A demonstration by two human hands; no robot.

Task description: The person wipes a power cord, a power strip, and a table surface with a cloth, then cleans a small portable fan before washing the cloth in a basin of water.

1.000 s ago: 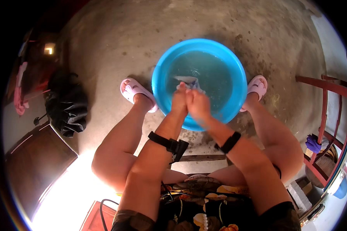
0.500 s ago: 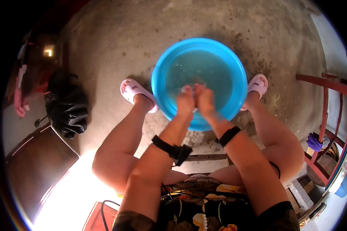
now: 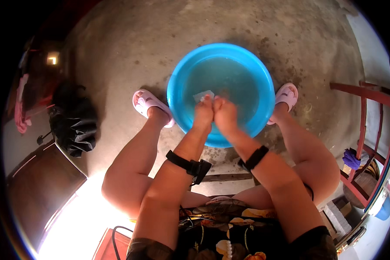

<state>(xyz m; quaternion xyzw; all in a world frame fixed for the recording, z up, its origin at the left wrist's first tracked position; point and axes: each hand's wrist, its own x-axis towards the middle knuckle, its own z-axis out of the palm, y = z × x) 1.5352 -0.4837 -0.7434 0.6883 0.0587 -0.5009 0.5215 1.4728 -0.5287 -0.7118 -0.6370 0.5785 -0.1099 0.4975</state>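
A round blue basin of cloudy water stands on the floor between my feet. Over its near part, my left hand and my right hand are closed and pressed side by side at the knuckles. A small, thin, whitish cloth sticks out past the fingers of my left hand, just at the water. The curled fingers of my right hand meet it from the other side, and the rest of the cloth is hidden between the two fists.
Pink slippers are on my feet, on both sides of the basin. To the left hangs a black bag-like bundle above a brown panel. A dark red wooden frame with a purple cloth stands at the right. Damp spots mark the concrete floor.
My hands have shifted slightly left and turned against each other. More of the whitish cloth now shows beyond my left fingers. The whole view has slid a little.
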